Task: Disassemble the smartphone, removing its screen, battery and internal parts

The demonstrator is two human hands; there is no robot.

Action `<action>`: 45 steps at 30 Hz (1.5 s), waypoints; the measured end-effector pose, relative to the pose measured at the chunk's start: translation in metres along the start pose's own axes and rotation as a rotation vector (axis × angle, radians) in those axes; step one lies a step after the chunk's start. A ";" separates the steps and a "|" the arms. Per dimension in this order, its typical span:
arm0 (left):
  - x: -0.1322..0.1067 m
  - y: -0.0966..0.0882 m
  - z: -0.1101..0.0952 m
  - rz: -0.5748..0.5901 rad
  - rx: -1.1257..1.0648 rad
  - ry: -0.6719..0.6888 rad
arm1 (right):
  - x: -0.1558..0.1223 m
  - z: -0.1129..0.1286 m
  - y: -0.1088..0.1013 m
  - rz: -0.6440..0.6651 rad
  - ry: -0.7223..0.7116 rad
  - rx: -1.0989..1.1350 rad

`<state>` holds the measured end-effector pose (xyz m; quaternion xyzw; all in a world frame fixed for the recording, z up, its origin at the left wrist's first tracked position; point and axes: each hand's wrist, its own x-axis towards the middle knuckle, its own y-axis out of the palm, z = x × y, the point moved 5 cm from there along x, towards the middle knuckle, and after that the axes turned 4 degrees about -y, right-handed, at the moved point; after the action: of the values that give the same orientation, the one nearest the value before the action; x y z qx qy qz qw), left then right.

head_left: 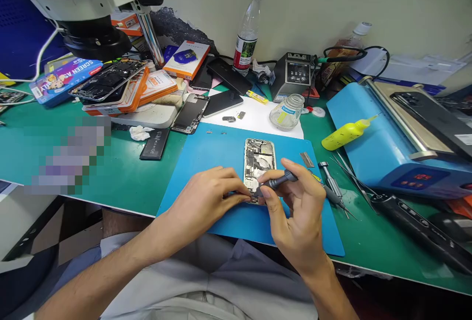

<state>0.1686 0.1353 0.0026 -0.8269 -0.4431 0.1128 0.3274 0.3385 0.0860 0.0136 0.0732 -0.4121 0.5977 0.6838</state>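
Observation:
An opened phone (262,158) lies on the blue mat, its inner boards and metal shields showing. My left hand (212,189) is closed at the phone's lower left edge, with thumb and fingertips gripping that edge. Between the thumb and fingers of my right hand (297,202) is a dark grey screwdriver (282,179), held slanted over the lower part of the phone. Its tip is partly hidden among the fingertips, so I cannot tell what it touches.
Around the blue mat (206,158) lie a battery (155,144), a detached screen (190,112) and a glass jar (287,112). A yellow bottle (344,135), tweezers and another screwdriver (332,180) are at right, beside a blue heating machine (398,148). A microscope (96,30) overhangs the left.

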 end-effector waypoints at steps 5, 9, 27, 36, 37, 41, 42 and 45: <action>-0.002 0.000 0.000 -0.021 0.029 0.006 | -0.004 0.000 -0.009 -0.135 0.044 -0.096; -0.003 0.000 -0.001 -0.016 0.051 -0.002 | -0.007 -0.002 -0.007 -0.091 0.059 -0.165; -0.002 0.001 -0.001 -0.003 0.021 -0.032 | -0.004 0.003 -0.005 -0.059 -0.085 -0.293; -0.006 -0.006 -0.007 -0.034 -0.092 -0.139 | 0.000 0.010 -0.005 0.023 -0.265 -0.227; -0.007 -0.006 -0.008 -0.042 -0.073 -0.143 | -0.001 0.009 -0.006 0.015 -0.256 -0.230; -0.004 -0.006 -0.012 -0.076 -0.008 -0.056 | -0.002 0.005 -0.006 -0.022 -0.208 -0.264; -0.003 -0.005 -0.013 -0.076 0.004 -0.019 | -0.003 0.005 -0.006 -0.037 -0.199 -0.280; 0.002 0.002 -0.013 -0.085 0.034 0.056 | -0.002 0.001 -0.006 -0.077 -0.068 -0.199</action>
<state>0.1772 0.1303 0.0120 -0.8045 -0.4665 0.0832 0.3581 0.3430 0.0826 0.0154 0.0411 -0.4890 0.5242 0.6960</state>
